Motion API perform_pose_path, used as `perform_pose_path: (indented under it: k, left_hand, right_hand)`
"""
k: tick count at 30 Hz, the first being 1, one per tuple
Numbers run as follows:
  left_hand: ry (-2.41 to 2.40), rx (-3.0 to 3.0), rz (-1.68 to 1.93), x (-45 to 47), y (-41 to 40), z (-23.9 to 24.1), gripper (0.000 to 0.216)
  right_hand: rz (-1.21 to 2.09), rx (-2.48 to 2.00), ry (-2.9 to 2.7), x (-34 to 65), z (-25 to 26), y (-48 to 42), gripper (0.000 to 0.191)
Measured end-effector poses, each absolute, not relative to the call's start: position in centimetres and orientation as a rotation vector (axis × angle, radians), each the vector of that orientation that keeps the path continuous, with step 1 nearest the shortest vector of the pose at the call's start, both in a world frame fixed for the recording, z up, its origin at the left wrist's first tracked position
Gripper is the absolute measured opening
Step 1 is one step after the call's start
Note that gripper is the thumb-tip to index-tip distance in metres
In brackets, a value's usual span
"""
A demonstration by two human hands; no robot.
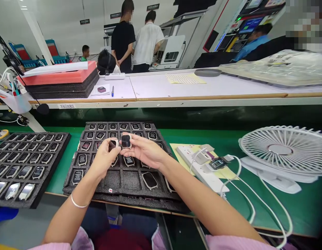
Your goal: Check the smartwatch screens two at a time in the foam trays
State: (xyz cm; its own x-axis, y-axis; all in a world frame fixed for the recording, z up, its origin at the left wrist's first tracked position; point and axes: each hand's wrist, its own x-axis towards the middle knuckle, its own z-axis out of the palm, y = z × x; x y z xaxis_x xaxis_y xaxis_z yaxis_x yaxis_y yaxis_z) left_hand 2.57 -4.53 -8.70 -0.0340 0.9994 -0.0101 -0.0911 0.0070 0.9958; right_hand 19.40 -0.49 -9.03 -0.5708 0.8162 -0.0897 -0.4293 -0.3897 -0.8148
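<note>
Above the middle of a black foam tray (109, 180), my two hands are close together. Between the thumb and fingers of my left hand (105, 158) is a smartwatch body (113, 143) with a pale frame, partly covered by the fingers. My right hand (146, 151) grips a second smartwatch body (126, 141), its dark screen facing up. Rows of similar watch bodies lie in the tray's square pockets, several with white text on their screens. One with a blank dark screen (150, 180) rests in a front pocket. Some front pockets hold nothing.
Another foam tray of watch bodies (23, 152) lies at the left. On the right are a white power strip (200, 170) with cables and a white fan (280, 152). A raised shelf (155, 85) runs behind, carrying stacked foam sheets (64, 81). Several people are beyond it.
</note>
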Motion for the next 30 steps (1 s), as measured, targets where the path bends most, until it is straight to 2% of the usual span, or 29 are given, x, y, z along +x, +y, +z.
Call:
perform_pose_path:
  k: [4,11,23,30]
  left_hand:
    - [1.325,1.356,1.406,2.3,-4.0,-9.6,0.035]
    - [1.419,1.573,1.379,2.4,-4.1,-11.2,0.034]
    - [1.332,1.409,1.403,2.5,-4.4,-12.2,0.043]
    - [1.340,1.441,1.427,2.5,-4.4,-12.5,0.039]
  right_hand:
    - [2.006,-0.542,-1.077,19.2,-9.8,-0.7,0.045]
    - [2.014,-0.532,-1.157,19.6,-11.6,-1.2,0.052]
    - [2.055,-0.464,-1.108,19.6,-11.8,-1.5,0.053]
    - [2.047,-0.449,-1.107,19.6,-12.0,-1.3,0.051]
